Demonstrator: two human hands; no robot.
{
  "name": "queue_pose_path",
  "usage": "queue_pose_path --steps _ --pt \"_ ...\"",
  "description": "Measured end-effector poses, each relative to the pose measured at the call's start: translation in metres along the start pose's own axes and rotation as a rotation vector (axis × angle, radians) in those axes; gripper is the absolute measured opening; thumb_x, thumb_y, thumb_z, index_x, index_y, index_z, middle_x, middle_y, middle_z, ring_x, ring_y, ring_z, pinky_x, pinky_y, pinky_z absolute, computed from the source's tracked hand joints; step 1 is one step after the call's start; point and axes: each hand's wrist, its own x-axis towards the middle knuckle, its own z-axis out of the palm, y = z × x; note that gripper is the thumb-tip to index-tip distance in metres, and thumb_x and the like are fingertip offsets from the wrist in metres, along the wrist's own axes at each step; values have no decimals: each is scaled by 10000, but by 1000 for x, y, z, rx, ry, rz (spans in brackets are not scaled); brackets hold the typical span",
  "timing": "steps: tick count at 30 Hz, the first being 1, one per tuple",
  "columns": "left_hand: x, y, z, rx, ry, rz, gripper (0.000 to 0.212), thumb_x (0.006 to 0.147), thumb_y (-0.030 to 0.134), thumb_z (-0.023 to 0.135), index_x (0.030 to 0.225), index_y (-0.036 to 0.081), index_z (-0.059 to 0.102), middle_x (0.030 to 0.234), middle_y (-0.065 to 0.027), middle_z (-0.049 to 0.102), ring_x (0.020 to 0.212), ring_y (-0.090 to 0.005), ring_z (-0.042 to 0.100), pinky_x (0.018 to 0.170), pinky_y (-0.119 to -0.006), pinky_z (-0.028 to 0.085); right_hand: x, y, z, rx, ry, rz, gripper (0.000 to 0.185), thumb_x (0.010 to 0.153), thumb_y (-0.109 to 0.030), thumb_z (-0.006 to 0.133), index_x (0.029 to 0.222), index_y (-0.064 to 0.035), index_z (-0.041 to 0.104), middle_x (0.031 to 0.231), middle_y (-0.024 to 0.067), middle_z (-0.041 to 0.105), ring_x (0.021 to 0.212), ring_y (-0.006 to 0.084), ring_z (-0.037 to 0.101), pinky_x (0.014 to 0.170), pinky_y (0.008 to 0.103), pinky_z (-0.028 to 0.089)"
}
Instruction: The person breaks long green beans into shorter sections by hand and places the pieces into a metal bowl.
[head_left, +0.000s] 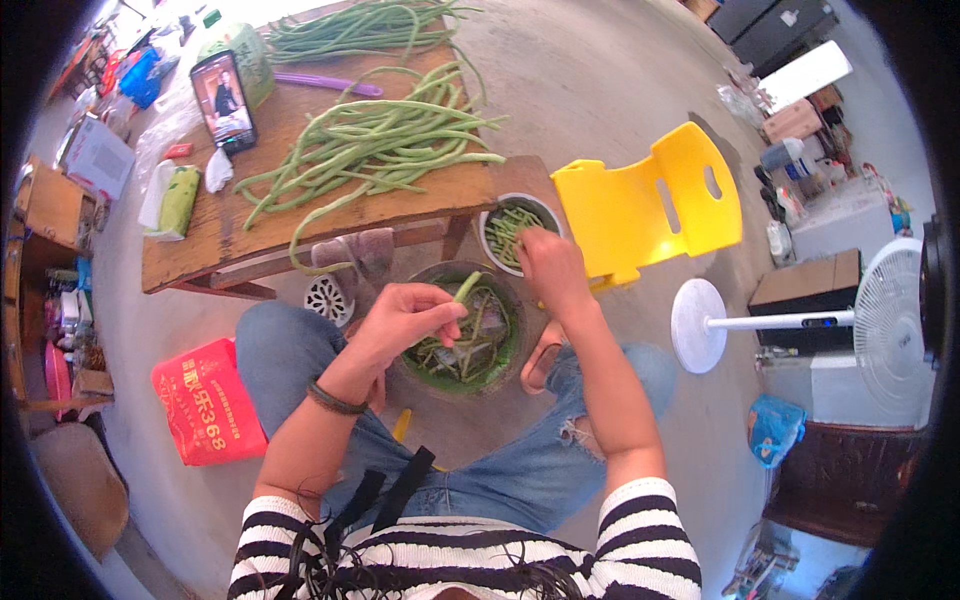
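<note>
My left hand (409, 319) pinches a short piece of green long bean (468, 288) above a green basin (501, 367), which holds bean scraps and what looks like clear plastic. My right hand (551, 266) is over the near edge of a white-rimmed bowl (556, 217) of short bean pieces (504, 225); its fingertips point down into the bowl, and whether they hold anything is hidden. A heap of whole long beans (382, 139) lies on the wooden table (187, 266), with one bean hanging over the edge. Another bunch (352, 34) lies farther back.
On the table stand a phone (223, 101) and a tissue pack (178, 202), near a purple-handled tool (330, 81). A yellow plastic chair (630, 210) is beyond the bowl at right, with a white fan (784, 321) nearby. A red bag (210, 405) lies by my left leg.
</note>
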Motion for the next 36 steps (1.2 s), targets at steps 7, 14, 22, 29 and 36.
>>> queue_pose_path --steps 7,14,22,29,36 --pt "-1 2 -2 3 11 3 183 914 130 659 938 -50 683 791 -77 682 707 -118 640 671 -238 524 7 -19 -20 578 15 126 190 871 -143 636 1010 -15 660 859 127 682 749 231 664 668 345 522" --pt "4 -4 1 2 50 40 174 914 126 660 945 -43 682 801 -81 686 708 -122 644 671 -242 520 -11 -63 -45 651 49 -10 90 838 -81 687 886 -12 652 757 99 654 664 215 647 608 314 499" --pt "12 -1 -8 -103 153 95 237 951 188 616 1019 -31 675 799 -69 689 674 -114 638 640 -220 486 -44 -55 -32 564 -457 -238 112 821 -163 672 868 -64 649 821 108 658 790 326 647 671 425 502" --pt "5 8 -3 -269 -80 1 333 1009 243 499 1087 -39 659 774 -15 598 669 -88 545 602 -203 418 -31 -38 -18 833 -378 -39 211 820 -91 694 1017 -32 646 975 79 640 861 202 643 762 317 514" --pt "3 6 -1 -279 -126 -10 259 978 175 550 1078 -37 661 817 -21 618 703 -81 541 624 -205 421 -24 -58 -21 1491 -392 155 236 873 -111 707 1074 0 652 998 35 655 920 102 623 824 268 500"
